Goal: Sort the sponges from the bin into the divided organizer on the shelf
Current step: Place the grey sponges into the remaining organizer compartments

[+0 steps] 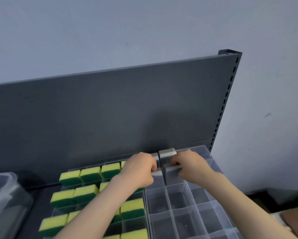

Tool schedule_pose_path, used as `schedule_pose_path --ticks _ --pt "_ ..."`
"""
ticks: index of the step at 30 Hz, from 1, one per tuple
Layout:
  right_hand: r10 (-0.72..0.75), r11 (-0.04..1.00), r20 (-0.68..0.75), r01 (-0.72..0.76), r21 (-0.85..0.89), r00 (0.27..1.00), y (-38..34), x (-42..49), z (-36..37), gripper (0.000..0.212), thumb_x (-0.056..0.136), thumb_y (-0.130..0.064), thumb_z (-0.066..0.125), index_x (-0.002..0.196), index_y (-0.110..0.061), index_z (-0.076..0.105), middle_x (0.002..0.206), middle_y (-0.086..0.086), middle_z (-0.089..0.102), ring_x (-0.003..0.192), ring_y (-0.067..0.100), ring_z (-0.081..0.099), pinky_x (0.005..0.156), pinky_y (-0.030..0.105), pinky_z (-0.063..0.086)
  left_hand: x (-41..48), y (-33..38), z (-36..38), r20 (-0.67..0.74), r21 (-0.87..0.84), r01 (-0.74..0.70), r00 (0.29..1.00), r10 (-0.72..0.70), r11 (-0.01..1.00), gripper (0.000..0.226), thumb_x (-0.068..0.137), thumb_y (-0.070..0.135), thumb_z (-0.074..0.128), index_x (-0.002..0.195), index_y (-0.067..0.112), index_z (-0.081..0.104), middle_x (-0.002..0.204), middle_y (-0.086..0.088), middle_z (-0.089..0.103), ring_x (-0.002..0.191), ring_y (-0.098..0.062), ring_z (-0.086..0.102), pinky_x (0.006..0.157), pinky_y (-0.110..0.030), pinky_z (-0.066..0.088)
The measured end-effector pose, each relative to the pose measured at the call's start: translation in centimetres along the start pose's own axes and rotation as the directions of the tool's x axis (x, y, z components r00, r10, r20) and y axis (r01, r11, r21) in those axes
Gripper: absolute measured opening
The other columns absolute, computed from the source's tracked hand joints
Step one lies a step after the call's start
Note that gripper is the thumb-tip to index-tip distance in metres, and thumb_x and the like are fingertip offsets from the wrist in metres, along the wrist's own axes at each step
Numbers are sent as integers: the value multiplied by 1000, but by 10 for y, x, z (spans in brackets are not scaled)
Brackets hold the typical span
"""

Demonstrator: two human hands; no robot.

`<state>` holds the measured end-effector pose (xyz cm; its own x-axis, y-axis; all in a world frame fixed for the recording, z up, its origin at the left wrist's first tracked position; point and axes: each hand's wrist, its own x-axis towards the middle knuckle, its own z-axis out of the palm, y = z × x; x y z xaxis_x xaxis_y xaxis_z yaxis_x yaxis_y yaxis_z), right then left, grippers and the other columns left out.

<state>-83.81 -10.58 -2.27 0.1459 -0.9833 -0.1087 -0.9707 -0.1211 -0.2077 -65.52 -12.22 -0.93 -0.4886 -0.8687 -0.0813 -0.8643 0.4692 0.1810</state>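
Two clear divided organizers sit side by side on the dark shelf. The left organizer (108, 226) holds several yellow-and-green sponges (69, 177) standing in its cells. The right organizer (169, 204) has mostly bare cells, with grey-and-white sponges in its back rows, one (167, 153) standing at the rear. My left hand (137, 169) is closed on a grey sponge (156, 173) at the back of the right organizer. My right hand (189, 165) grips another grey sponge (172, 175) that sits in a cell just beside it.
A dark grey back panel (101, 114) rises right behind the organizers, with a slotted upright (228, 94) at its right end. A clear plastic bin (4, 195) stands at the left edge. A brown cardboard box (295, 221) lies low on the right.
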Motion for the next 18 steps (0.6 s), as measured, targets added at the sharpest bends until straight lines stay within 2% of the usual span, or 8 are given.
schedule_pose_path --ticks 4,8,13,16,18 --pt "-8 1000 9 8 9 1000 2 -4 12 31 69 1 48 91 -15 64 93 8 66 88 30 60 66 33 51 0 2 15 -3 33 37 999 -37 999 33 74 7 61 99 26 70 99 5 65 92 -19 59 73 -31 50" --pt "-28 1000 -4 28 -14 1000 4 -11 17 26 75 -2 47 91 -17 61 95 8 65 91 30 59 62 29 42 -4 3 23 -47 55 57 997 -54 997 30 79 16 63 105 31 67 100 8 64 92 -19 59 72 -29 48" --pt "-108 994 -36 108 7 994 10 -21 23 29 81 -5 46 104 -18 59 106 5 61 100 26 56 72 30 45 -12 5 34 -134 -28 106 985 -108 994 30 83 22 65 109 34 66 105 12 63 93 -13 58 69 -22 39" --pt "-136 989 -50 139 60 989 14 -22 21 35 83 -16 52 118 -23 54 117 0 57 107 22 53 76 28 45 -17 7 36 -169 -84 123 976 -135 989 42 83 24 67 122 34 60 118 13 60 104 -12 57 79 -23 45" --pt "-119 980 -126 137 142 985 16 -23 16 43 85 -28 57 127 -28 50 125 -5 56 114 20 50 85 31 47 -24 6 34 -213 -120 139 964 -162 983 52 81 30 69 130 37 52 128 15 56 112 -10 53 87 -25 44"
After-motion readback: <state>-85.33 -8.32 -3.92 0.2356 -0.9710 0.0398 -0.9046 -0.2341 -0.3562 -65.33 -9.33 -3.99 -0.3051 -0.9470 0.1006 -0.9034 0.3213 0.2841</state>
